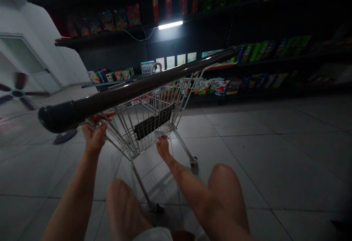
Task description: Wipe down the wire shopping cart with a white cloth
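A wire shopping cart point(123, 123) with a dark handlebar point(132, 89) stands right in front of my knees. Under the bar's left end, my left hand point(95, 134) is closed around the cart's metal frame. My right hand point(163, 144) presses a white cloth or wipe point(158, 135) against the lower wires of the basket, just below a black panel point(154, 121). Its fingers are closed on the white piece and partly hidden by it. The cart's legs end in small dark wheels point(194, 161) on the tiles.
Dark shelves behind the cart carry red bottles point(168, 1), boxes point(123, 74) and colourful packets point(220, 86). A lit tube lamp point(170, 25) hangs there. At left stands a fan point(18, 92) on a round base, with a door point(30, 63) behind it. Grey floor tiles point(261, 153) stretch rightward.
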A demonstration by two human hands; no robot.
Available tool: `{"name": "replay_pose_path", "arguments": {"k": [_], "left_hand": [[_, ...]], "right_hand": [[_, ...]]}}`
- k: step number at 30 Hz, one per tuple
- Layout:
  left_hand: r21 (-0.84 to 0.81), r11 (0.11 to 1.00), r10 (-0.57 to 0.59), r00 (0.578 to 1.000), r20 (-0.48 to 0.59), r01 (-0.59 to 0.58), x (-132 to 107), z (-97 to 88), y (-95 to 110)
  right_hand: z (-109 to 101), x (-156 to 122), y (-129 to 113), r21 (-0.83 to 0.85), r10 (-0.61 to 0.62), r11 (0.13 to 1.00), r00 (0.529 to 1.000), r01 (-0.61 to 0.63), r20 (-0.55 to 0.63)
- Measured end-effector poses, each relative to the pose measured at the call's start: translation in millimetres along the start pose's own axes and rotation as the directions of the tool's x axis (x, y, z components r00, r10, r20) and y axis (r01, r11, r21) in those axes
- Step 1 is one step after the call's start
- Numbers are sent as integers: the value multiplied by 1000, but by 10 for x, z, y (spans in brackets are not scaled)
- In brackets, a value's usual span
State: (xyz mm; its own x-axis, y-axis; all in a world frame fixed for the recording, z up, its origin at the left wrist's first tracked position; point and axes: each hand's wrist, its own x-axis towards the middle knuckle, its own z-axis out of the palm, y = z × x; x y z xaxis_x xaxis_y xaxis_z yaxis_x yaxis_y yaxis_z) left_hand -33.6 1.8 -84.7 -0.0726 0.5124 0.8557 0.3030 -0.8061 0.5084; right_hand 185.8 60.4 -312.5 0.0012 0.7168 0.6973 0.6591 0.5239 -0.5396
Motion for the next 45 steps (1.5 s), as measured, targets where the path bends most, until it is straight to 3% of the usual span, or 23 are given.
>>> {"name": "replay_pose_path", "arguments": {"k": [2, 5, 9, 12, 17, 25, 29, 45], "left_hand": [[5, 1000, -3, 1000, -7, 3, 3, 8, 5], [-1, 1000, 18, 999, -31, -18, 1, 30, 32], [21, 1000, -2, 999, -36, 3, -13, 57, 79], [23, 1000, -17, 1000, -23, 17, -28, 56, 63], [32, 999, -4, 1000, -23, 5, -43, 33, -11], [47, 999, 11, 1000, -26, -10, -32, 52, 5], [24, 1000, 2, 1000, -27, -2, -36, 49, -26], [-32, 998, 52, 998, -16, -53, -26, 95, 50]], "right_hand": [[-85, 185, -190, 30, -22, 999, 993, 26, -115], [-151, 697, -595, 73, -131, 986, 963, 152, -237], [-70, 1152, -920, 110, -238, 963, 969, 245, -71], [84, 1023, -820, 105, -269, 959, 963, 265, 27], [161, 677, -521, 92, -328, 941, 944, 325, 27], [-89, 721, -602, 86, -290, 953, 957, 291, -22], [-72, 627, -552, 84, -296, 953, 955, 293, 24], [-22, 550, -535, 60, -270, 961, 963, 269, 15]]}}
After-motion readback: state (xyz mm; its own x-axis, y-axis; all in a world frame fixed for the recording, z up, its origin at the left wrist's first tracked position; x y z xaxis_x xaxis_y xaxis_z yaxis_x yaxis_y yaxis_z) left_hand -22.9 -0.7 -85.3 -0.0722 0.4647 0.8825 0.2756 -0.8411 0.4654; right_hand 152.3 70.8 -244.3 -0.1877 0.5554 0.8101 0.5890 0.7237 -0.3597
